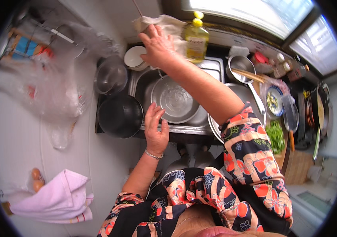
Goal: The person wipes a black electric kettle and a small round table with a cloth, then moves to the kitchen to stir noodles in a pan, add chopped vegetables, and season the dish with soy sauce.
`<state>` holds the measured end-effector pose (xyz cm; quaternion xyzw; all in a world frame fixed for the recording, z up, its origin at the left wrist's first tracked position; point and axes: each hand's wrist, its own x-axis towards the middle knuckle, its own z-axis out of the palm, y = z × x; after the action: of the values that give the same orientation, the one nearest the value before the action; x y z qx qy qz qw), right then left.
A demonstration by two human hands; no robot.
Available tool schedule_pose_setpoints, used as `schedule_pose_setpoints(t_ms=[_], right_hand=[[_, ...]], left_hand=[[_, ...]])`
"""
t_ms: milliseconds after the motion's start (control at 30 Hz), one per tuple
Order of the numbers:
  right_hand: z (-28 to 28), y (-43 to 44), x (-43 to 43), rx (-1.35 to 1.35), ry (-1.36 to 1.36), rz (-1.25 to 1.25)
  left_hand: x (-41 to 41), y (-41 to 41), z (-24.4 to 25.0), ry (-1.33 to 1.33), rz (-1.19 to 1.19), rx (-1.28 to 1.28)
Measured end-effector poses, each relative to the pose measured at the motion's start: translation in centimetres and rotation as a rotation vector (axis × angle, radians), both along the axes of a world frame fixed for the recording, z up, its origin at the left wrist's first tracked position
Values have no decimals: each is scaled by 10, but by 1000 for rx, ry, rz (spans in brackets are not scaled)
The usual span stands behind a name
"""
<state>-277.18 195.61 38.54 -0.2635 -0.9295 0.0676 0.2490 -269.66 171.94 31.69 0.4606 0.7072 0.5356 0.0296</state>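
My right hand (158,49) reaches across the sink with its fingers spread against a pale cloth (175,25) hanging at the wall. Just right of that cloth stands a bottle of yellow dish soap (197,41) with its cap flipped up. My left hand (156,127), empty and half curled, hovers at the sink's front edge. Below and between the hands, a round metal basin (175,99) sits in the stainless steel sink (183,129), with what looks like water in it. To the left of my left hand is a dark round wok or bowl (120,117).
A white bowl (134,57) and a clear bowl (111,74) stand left of the sink. To the right are a saucepan (241,66) with chopsticks across it, a patterned plate (274,100), leafy greens (275,136) and a cleaver (289,115). A pink towel (56,198) hangs at lower left.
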Motion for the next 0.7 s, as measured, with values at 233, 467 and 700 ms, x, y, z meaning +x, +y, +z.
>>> schedule_pose_setpoints(t_ms=[233,467,700], right_hand=[[-10,-25,13,-30,-21,-117],[9,-68,112,-51,683,12],[-34,-73,348,-95,630,-212]], left_hand=[[6,-29,-31,-200,-72,-158],[15,-26,-55,-325,-143,-179],[68,-3,-33,-296,-278,-158]])
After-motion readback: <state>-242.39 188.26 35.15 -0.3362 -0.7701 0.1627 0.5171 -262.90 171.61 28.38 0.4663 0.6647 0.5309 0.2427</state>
